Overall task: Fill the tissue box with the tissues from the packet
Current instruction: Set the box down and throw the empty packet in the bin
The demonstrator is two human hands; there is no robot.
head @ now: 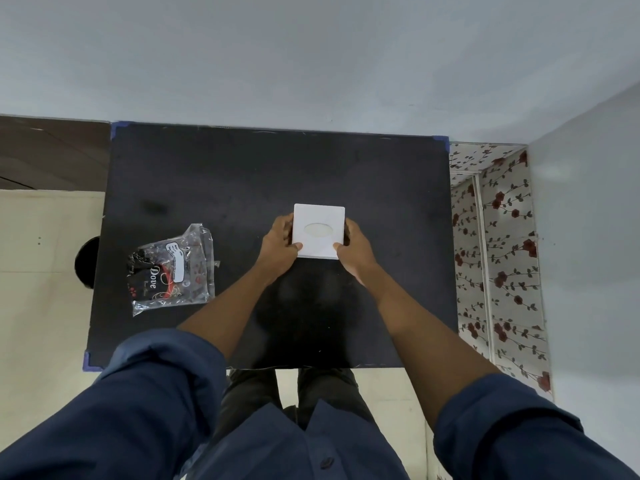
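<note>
A: Square white tissue box [319, 231] with an oval top slot sits mid black surface [242, 174]. Left hand [279, 247] and right hand [353, 249] clasp its sides.

B: And the packet?

A: Crumpled clear plastic packet [173, 270], well apart at left.

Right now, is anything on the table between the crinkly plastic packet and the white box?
No. Only bare black table lies between the crinkly plastic packet and the white square tissue box, besides the left hand gripping it.
</note>
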